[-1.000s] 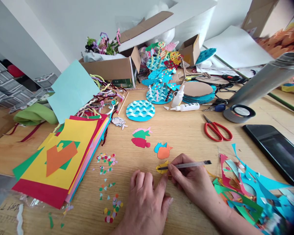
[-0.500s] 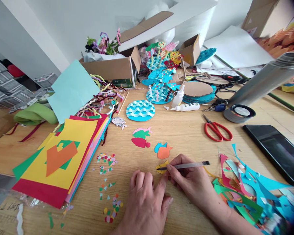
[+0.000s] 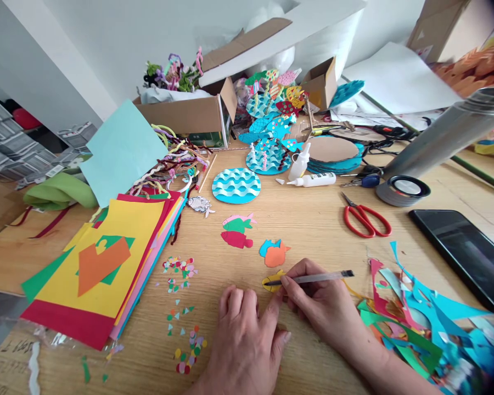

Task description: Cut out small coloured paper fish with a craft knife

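Observation:
My right hand (image 3: 315,293) is closed round a slim pen (image 3: 321,277) with a translucent barrel. Its tip rests on a small yellow paper fish (image 3: 271,281) that has a dark curved line drawn on it. My left hand (image 3: 249,329) lies on the table with its fingers bent and its thumb apart. Its index fingertip reaches the fish's lower right edge, beside my right fingers, which hide part of the fish. Just beyond lie an orange paper fish (image 3: 275,256) over a blue one (image 3: 267,247), and a red fish (image 3: 234,239) beside a green one (image 3: 237,224).
Paper confetti (image 3: 189,343) is scattered left of my hands, beside stacked coloured paper (image 3: 82,269). Red-handled scissors (image 3: 366,220), a phone (image 3: 456,255) and paper scraps (image 3: 420,318) lie to the right. Glue bottles (image 3: 315,179) and a wavy blue disc (image 3: 236,185) sit farther back.
The pen tip has shifted very slightly to the right on the yellow fish. My left hand has stayed in place.

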Demonstrator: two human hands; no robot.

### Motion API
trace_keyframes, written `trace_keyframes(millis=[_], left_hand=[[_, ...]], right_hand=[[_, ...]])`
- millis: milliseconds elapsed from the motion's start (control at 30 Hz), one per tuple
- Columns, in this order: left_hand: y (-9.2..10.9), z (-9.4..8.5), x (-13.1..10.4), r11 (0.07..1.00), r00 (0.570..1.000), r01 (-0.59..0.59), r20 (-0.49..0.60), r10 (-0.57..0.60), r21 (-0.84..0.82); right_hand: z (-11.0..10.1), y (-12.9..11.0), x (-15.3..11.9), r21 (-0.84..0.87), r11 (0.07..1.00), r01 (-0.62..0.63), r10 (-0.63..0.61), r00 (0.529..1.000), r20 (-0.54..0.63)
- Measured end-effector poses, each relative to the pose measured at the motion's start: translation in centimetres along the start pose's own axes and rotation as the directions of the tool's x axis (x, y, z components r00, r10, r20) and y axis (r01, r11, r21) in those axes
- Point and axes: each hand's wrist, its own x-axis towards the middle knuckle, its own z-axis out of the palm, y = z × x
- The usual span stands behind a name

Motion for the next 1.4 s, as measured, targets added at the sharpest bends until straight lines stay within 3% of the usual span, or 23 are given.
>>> trace_keyframes(millis=[1400], left_hand=[[0.17,-0.21,0.23,1.000,1.000,0.019,-0.001,-0.019,-0.017]], right_hand=[[-0.06,0.22,0.04,0.015,1.000,0.015,-0.015,1.000,-0.017]])
